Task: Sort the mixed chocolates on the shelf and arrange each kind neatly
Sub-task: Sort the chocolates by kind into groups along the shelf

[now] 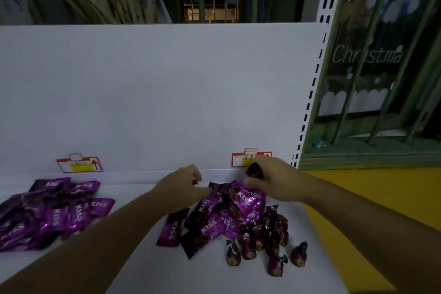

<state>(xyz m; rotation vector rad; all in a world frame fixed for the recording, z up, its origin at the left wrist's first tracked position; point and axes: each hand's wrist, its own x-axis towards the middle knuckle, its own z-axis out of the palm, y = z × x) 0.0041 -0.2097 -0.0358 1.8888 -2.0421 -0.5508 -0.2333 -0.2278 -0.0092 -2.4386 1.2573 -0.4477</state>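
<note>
A mixed heap of purple KISS packets (214,217) lies on the white shelf (133,253), right of the middle. Several small twisted-foil chocolates (265,243) stand at its front right. A sorted pile of KISS packets (50,212) lies at the left. My left hand (181,188) rests on the far edge of the mixed heap, its fingers curled and pinching a small dark piece. My right hand (274,179) holds a dark twisted chocolate (254,170) above the heap's back right corner, with its thumb on a packet.
Two red price tags (78,164) (241,159) hang on the white back panel (155,93). The slotted upright (310,93) marks the shelf's right end. Beyond it is a yellow floor (372,200) and a window with green bars.
</note>
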